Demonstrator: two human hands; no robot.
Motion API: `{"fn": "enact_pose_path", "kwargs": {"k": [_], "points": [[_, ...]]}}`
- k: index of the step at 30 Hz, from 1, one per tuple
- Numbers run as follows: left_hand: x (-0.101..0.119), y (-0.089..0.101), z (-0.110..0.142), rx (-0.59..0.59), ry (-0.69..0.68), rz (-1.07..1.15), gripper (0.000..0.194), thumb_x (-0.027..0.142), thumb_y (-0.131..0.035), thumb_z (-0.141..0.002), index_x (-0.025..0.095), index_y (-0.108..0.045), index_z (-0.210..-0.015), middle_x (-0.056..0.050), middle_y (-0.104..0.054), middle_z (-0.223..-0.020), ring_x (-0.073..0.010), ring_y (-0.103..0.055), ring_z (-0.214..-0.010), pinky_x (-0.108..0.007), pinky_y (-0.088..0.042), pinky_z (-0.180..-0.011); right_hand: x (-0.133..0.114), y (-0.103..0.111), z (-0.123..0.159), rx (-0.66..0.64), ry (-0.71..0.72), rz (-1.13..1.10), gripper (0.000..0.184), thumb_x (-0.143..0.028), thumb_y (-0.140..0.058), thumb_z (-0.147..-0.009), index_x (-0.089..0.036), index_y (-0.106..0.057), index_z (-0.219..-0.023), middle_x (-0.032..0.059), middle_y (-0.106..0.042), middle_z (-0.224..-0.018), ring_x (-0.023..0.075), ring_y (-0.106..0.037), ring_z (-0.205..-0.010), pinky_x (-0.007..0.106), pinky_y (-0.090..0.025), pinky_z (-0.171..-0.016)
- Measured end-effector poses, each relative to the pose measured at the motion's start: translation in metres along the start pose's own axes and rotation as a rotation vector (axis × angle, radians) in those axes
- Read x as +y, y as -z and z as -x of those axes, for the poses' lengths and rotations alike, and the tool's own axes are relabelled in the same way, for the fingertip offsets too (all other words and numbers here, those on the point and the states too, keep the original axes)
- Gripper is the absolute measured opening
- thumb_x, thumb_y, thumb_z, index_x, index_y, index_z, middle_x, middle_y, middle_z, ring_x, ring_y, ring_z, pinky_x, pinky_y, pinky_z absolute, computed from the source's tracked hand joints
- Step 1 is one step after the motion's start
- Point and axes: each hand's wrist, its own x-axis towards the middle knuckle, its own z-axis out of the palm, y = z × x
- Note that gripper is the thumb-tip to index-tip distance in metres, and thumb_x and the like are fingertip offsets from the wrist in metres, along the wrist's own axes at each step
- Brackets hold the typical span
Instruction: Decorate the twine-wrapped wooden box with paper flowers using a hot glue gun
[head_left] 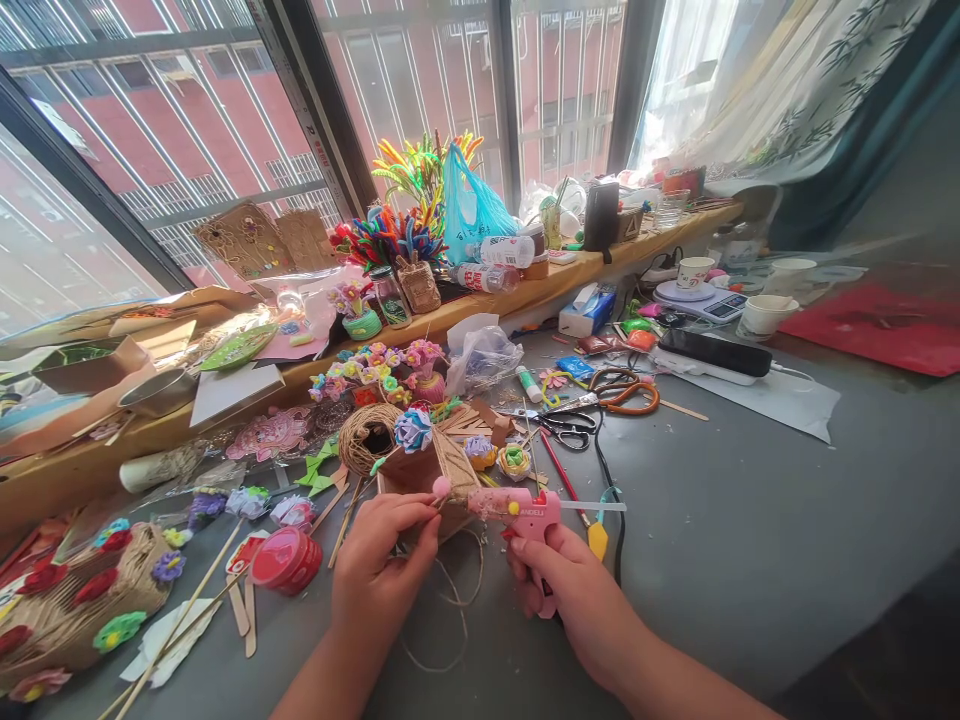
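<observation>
My right hand (566,570) is wrapped round the handle of a pink glue gun (529,508). A clear glue stick (600,507) sticks out of its back end, and its nozzle points left towards my other hand. My left hand (386,550) is closed in a pinch at the near side of a box (454,465) partly covered in twine. A small pink ball (441,487) shows just above those fingertips; whether they grip it or a thin strand below it is unclear. Loose twine (465,600) curls on the table between my hands. A blue-white flower (413,430) sits at the box's rim.
Behind the box lie a twine roll (367,438), black scissors (574,430) and orange-handled scissors (626,391). A red tub (286,560) and a flower-covered twine piece (82,610) are at left. A phone (712,352) and a kitchen scale (705,300) are at right.
</observation>
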Motion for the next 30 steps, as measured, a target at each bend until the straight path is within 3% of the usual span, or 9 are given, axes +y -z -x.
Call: {"fn": "enact_pose_path", "kwargs": {"k": [7,12,19,24,30], "points": [[-0.002,0.000,0.000,-0.023,-0.019,-0.035,0.016,0.011,-0.072,-0.090,0.026,-0.073,-0.097,-0.002,-0.081,-0.098,-0.0196,-0.075,-0.090,-0.034,-0.060,-0.083,-0.010,0.009,0.008,-0.036,-0.007,0.179,0.038,-0.054,-0.072,-0.074,-0.019,-0.069,-0.087,-0.0048,-0.056,-0.054,0.0142,-0.051,-0.055,0.027,-0.035,-0.057],[-0.003,-0.001,0.001,-0.013,0.006,-0.028,0.014,0.012,-0.071,-0.090,0.026,-0.073,-0.093,-0.002,-0.080,-0.096,-0.0190,-0.075,-0.089,-0.033,-0.060,-0.082,-0.014,0.033,0.014,-0.037,0.034,0.159,0.038,-0.052,-0.074,-0.077,-0.017,-0.073,-0.091,-0.0043,-0.057,-0.056,0.0140,-0.051,-0.055,0.027,-0.034,-0.056],[-0.003,-0.002,-0.001,0.014,0.085,0.006,0.008,0.018,-0.072,-0.089,0.025,-0.074,-0.085,-0.002,-0.081,-0.093,-0.0196,-0.077,-0.084,-0.032,-0.062,-0.076,-0.048,0.092,0.005,0.088,0.114,0.060,0.037,-0.051,-0.086,-0.074,-0.021,-0.065,-0.080,-0.0029,-0.059,-0.056,0.0145,-0.049,-0.053,0.030,-0.039,-0.055],[-0.005,0.008,-0.003,-0.068,0.124,-0.008,0.004,0.026,-0.072,-0.091,0.027,-0.076,-0.090,-0.001,-0.081,-0.091,-0.0193,-0.077,-0.081,-0.029,-0.061,-0.072,-0.085,0.144,-0.010,0.238,0.159,0.266,0.038,-0.055,-0.084,-0.075,-0.022,-0.065,-0.076,-0.0025,-0.056,-0.055,0.0167,-0.051,-0.054,0.033,-0.044,-0.055],[0.004,0.035,-0.010,-0.242,-0.037,-0.088,0.007,0.029,-0.072,-0.092,0.031,-0.078,-0.095,0.002,-0.082,-0.085,-0.0184,-0.075,-0.073,-0.025,-0.058,-0.064,-0.105,0.190,-0.020,0.231,0.120,0.480,0.034,-0.050,-0.086,-0.071,-0.023,-0.066,-0.077,-0.0009,-0.060,-0.054,0.0185,-0.054,-0.051,0.035,-0.046,-0.055]]}}
